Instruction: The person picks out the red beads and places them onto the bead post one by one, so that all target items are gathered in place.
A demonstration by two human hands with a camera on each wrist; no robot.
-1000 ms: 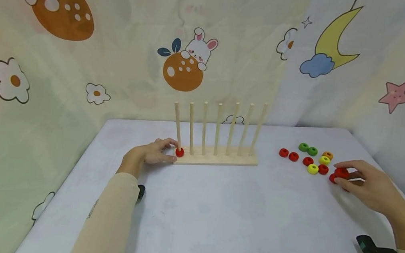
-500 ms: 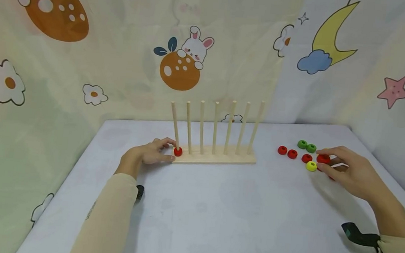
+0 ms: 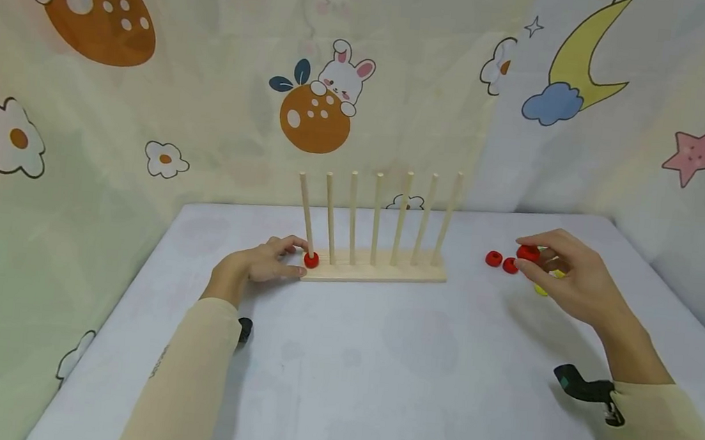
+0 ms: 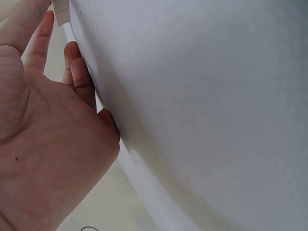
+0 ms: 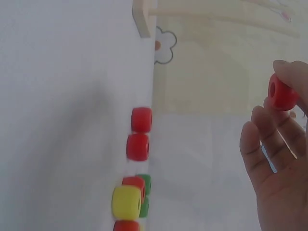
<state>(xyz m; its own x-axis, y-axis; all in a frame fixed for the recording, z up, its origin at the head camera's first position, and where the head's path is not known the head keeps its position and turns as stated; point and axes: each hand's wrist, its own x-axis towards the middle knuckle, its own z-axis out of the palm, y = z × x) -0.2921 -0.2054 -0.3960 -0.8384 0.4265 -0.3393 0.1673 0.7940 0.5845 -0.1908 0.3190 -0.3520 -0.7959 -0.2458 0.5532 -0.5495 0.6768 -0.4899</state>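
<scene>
Beige left sleeve (image 3: 191, 367) shows illegible lettering (image 3: 159, 362); right grip (image 3: 576, 281) pinches red bead (image 3: 528, 253).

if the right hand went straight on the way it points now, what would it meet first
Probably the rightmost peg of the wooden stand. The right hand, pinching a red bead, looks raised enough to clear the two red beads lying ahead, but depth is unclear.
</scene>
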